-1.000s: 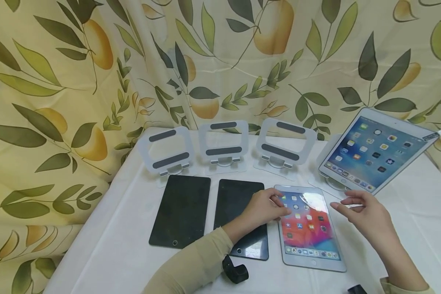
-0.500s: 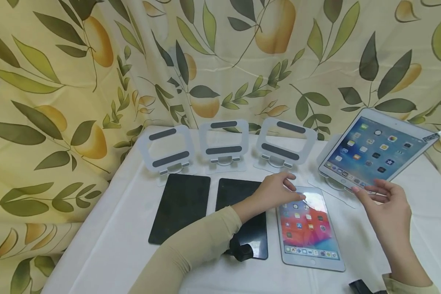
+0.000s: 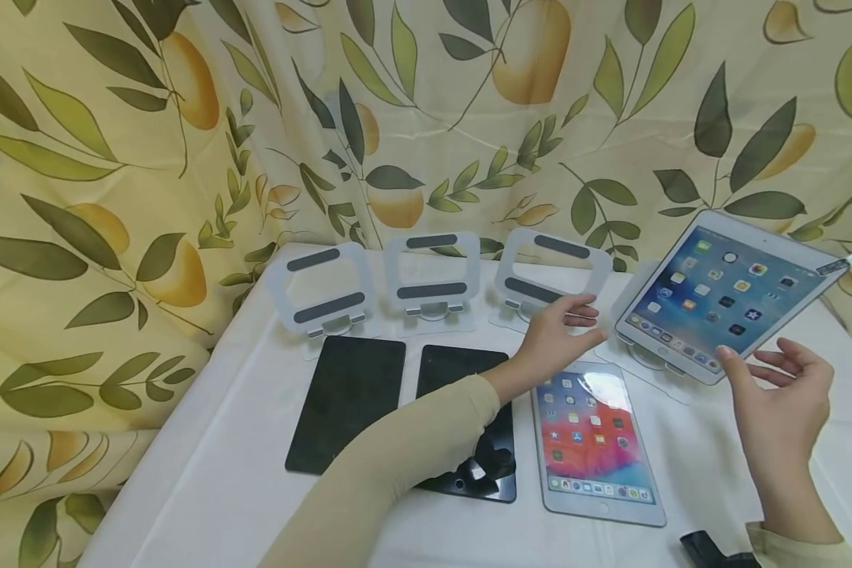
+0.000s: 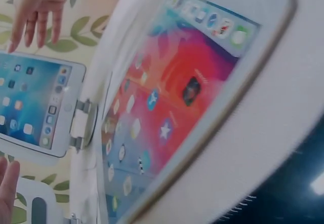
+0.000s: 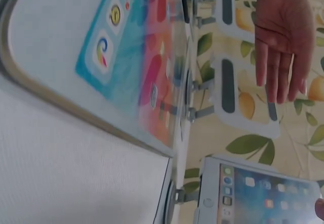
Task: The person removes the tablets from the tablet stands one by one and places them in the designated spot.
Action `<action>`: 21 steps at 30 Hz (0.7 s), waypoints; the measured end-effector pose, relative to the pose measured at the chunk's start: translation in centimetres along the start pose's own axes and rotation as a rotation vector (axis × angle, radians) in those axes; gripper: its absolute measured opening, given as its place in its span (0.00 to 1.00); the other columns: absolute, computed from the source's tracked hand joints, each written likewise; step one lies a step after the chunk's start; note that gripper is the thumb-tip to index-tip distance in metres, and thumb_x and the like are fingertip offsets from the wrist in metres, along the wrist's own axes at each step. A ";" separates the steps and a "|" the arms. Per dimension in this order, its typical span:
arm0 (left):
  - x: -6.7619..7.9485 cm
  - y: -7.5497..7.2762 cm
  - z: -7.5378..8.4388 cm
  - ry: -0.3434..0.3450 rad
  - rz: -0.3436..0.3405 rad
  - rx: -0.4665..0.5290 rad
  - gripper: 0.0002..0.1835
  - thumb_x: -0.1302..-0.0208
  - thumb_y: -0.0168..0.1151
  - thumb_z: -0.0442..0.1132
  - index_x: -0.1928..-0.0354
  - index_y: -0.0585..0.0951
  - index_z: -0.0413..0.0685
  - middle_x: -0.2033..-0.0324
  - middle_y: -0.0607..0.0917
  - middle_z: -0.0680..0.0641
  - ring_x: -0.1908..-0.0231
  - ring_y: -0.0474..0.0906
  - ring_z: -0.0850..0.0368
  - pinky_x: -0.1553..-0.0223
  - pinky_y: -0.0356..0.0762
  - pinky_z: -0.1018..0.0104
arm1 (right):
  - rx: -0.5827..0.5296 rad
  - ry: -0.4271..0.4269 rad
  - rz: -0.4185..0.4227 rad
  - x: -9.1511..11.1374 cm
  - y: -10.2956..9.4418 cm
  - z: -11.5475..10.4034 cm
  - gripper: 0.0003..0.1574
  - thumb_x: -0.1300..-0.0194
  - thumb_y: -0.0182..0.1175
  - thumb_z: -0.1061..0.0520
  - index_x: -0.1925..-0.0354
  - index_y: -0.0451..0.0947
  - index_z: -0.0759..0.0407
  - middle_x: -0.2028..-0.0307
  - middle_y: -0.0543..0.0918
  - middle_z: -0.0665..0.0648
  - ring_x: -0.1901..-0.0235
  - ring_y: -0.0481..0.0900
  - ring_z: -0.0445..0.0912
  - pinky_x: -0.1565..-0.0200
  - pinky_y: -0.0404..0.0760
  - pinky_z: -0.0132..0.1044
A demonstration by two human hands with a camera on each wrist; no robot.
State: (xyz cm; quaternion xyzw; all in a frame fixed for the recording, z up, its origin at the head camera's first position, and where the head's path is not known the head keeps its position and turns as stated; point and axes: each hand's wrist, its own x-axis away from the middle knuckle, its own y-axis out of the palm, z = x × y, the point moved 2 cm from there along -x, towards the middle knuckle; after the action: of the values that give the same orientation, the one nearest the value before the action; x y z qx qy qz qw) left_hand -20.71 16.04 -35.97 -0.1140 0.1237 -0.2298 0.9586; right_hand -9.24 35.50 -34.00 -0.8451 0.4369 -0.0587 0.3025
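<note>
My left hand (image 3: 557, 335) hovers with fingers extended before the third stand (image 3: 539, 290), holding nothing. In the right wrist view the same left hand (image 5: 283, 37) has its fingers straight. My right hand (image 3: 784, 398) is beside the lower right corner of a white tablet (image 3: 727, 296) propped on a stand at the right, its home screen lit blue. The thumb overlaps that corner in the head view; whether it touches, I cannot tell. Flat on the table lies a second white tablet (image 3: 599, 442), lit red and blue.
Two dark-screened tablets lie left of the lit one: the outer one (image 3: 348, 402) and the inner one (image 3: 461, 367), partly under my left sleeve. Two more grey-padded stands, the left one (image 3: 329, 304) and the middle one (image 3: 433, 292), line the back. A leaf-patterned curtain (image 3: 397, 118) hangs behind the white-covered table.
My left hand has moved from the flat lit tablet up and right toward the stands. My right hand has shifted right and slightly up to the propped tablet's corner. The tablets have stayed put.
</note>
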 end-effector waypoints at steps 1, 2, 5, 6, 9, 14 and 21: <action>-0.3 0.2 0.1 -0.004 -0.009 0.001 0.27 0.44 0.64 0.43 0.41 0.70 0.54 0.54 0.80 0.55 0.54 0.76 0.72 0.59 0.72 0.83 | -0.004 -0.004 0.007 -0.2 -0.1 0.1 0.39 0.41 0.56 0.43 0.36 0.51 0.46 0.59 0.59 0.30 0.62 0.60 0.21 0.70 0.60 0.10; -0.6 0.4 0.2 -0.014 -0.019 -0.003 0.27 0.44 0.64 0.44 0.41 0.69 0.55 0.53 0.79 0.56 0.53 0.75 0.72 0.58 0.72 0.83 | -0.011 -0.001 0.012 -0.4 -0.2 0.2 0.39 0.41 0.56 0.43 0.36 0.51 0.46 0.60 0.58 0.29 0.62 0.60 0.21 0.70 0.60 0.11; -1.8 0.8 0.6 -0.024 -0.067 -0.026 0.30 0.44 0.64 0.45 0.39 0.67 0.57 0.49 0.77 0.57 0.50 0.73 0.71 0.54 0.72 0.80 | -0.022 0.020 0.019 -1.2 -0.5 0.4 0.40 0.41 0.56 0.43 0.36 0.50 0.45 0.59 0.58 0.29 0.62 0.60 0.21 0.69 0.60 0.12; -2.2 1.0 0.7 -0.026 -0.088 -0.041 0.31 0.44 0.64 0.45 0.38 0.66 0.58 0.48 0.76 0.58 0.48 0.73 0.71 0.53 0.71 0.80 | -0.025 0.025 0.021 -1.5 -0.5 0.4 0.40 0.41 0.56 0.43 0.36 0.50 0.45 0.58 0.58 0.30 0.63 0.60 0.21 0.69 0.60 0.12; -3.4 1.5 1.0 -0.045 -0.154 -0.072 0.35 0.45 0.64 0.47 0.35 0.62 0.60 0.43 0.73 0.58 0.45 0.70 0.70 0.50 0.70 0.77 | -0.023 0.042 0.018 -2.2 -0.7 0.4 0.41 0.41 0.56 0.42 0.35 0.49 0.44 0.56 0.58 0.31 0.62 0.59 0.22 0.68 0.61 0.13; -4.7 2.2 1.4 -0.085 -0.185 -0.066 0.37 0.45 0.64 0.48 0.34 0.59 0.63 0.40 0.70 0.61 0.42 0.67 0.70 0.50 0.70 0.78 | -0.010 0.056 0.013 -3.2 -0.5 0.1 0.41 0.41 0.54 0.40 0.35 0.47 0.41 0.53 0.57 0.31 0.62 0.59 0.22 0.63 0.63 0.16; -5.7 3.5 1.5 -0.115 -0.146 0.019 0.37 0.44 0.63 0.46 0.33 0.58 0.63 0.38 0.66 0.63 0.41 0.65 0.71 0.48 0.69 0.80 | -0.060 0.072 0.012 -3.8 0.4 -0.3 0.40 0.41 0.55 0.40 0.35 0.50 0.42 0.54 0.55 0.32 0.64 0.58 0.24 0.62 0.62 0.22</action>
State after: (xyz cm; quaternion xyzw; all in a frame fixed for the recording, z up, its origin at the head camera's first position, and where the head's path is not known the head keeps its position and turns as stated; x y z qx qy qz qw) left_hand -23.74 22.04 -34.48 -0.1266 0.0578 -0.2935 0.9458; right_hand -11.94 38.12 -33.32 -0.8484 0.4541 -0.0741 0.2617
